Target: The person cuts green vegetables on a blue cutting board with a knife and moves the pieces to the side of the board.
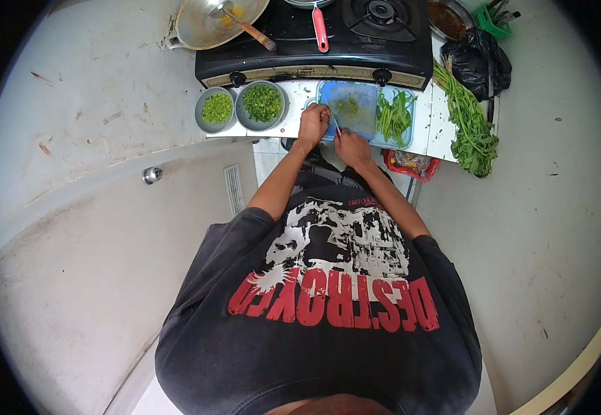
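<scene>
My right hand [352,147] is closed around the handle of a small knife [336,123], whose blade points up and left toward my other hand. My left hand [313,123] has its fingers curled at the left edge of a blue cutting board [365,126], close to the blade; what they grip, if anything, is hidden. Chopped green bits [347,106] are scattered on the board. To its right, cut leafy greens [394,116] lie on a light-blue tray [405,143] that reaches out from beneath the board.
Left of the board, a grey bowl [199,119] of pale chopped greens stands beside another grey bowl [283,118] of darker ones. Behind is a black stove [293,59] with a wok [193,28]. At right lie long-stemmed greens [470,131] and a black plastic bag [477,63].
</scene>
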{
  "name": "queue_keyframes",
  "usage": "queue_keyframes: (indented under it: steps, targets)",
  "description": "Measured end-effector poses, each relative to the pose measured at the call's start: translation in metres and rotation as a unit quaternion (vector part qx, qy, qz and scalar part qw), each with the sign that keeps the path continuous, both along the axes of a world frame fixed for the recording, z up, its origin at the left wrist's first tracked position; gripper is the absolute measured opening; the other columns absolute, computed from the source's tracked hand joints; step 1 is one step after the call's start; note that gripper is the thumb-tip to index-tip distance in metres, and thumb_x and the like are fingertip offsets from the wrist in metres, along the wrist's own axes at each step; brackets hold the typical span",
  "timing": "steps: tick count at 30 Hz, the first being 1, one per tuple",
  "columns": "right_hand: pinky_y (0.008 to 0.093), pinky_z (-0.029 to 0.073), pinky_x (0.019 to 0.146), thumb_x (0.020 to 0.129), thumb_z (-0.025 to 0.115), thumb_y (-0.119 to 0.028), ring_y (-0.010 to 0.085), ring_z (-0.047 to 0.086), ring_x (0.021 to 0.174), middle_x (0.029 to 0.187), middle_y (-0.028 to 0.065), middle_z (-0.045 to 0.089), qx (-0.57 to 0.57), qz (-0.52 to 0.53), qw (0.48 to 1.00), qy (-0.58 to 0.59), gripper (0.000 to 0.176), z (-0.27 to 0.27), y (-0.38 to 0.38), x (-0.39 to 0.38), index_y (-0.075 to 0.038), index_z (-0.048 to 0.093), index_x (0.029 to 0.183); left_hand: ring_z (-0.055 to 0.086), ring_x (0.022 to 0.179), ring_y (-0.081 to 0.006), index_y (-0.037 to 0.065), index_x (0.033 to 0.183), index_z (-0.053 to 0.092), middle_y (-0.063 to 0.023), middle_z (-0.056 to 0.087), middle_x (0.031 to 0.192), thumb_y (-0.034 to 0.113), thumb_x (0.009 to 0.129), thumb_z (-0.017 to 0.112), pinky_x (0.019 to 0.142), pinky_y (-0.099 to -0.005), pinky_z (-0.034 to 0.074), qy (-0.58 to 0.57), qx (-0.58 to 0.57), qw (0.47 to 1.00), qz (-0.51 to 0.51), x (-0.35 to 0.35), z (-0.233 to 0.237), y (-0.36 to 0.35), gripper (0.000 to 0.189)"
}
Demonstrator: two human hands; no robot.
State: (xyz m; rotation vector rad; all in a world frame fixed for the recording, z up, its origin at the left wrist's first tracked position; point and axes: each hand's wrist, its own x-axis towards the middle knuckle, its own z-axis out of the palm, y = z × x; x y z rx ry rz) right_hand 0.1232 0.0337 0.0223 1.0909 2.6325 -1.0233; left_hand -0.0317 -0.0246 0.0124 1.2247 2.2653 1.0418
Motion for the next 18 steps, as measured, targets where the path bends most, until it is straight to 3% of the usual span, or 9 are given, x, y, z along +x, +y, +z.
queue_keyframes:
  steps: [18]
  targets:
    - [0.0561,0.056,0.077,0.099,0.052,-0.036,0.0458,0.071,0.083,0.085,0.0289,0.071,0.01,-0.025,0.999,-0.018,0.04,0.0,0.003,0.015,0.003,0.064,0.1,0.066,0.069,-0.0285,0.003,0.09,0.071,-0.0155,0.063,0.079,-0.004,0.084,0.064,0.067,-0.0369,0.054,-0.007,0.026,1.0,0.016,0.001,-0.006,0.0,0.012]
